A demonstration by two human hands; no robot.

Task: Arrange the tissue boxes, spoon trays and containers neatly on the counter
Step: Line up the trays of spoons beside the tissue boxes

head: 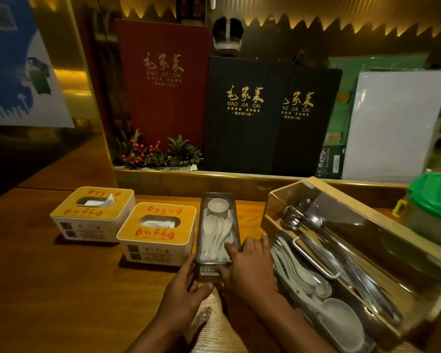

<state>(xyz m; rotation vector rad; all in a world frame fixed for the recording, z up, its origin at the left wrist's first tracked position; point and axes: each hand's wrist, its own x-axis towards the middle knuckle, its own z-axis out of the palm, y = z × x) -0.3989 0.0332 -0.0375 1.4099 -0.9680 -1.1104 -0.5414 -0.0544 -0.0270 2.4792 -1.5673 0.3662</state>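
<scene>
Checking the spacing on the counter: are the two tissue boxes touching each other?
Cannot tell. In the head view the nearer tissue box overlaps the farther tissue box at one corner, hiding any contact or gap.

A wooden counter [49,289] fills the foreground, its grain warm brown under dim amber light. Along its far edge runs a raised ledge with a brass-coloured trim [214,174]. Behind the ledge stand upright menu folders: a tall red one [163,85] on the left and two black ones [242,118] overlapping beside it, each with gold lettering. A small planter of green leaves and red berries [155,154] sits at the red folder's foot. A scalloped strip of yellow light [316,21] crosses the dark wall above. A blue-and-white poster [15,72] hangs at far left.
</scene>
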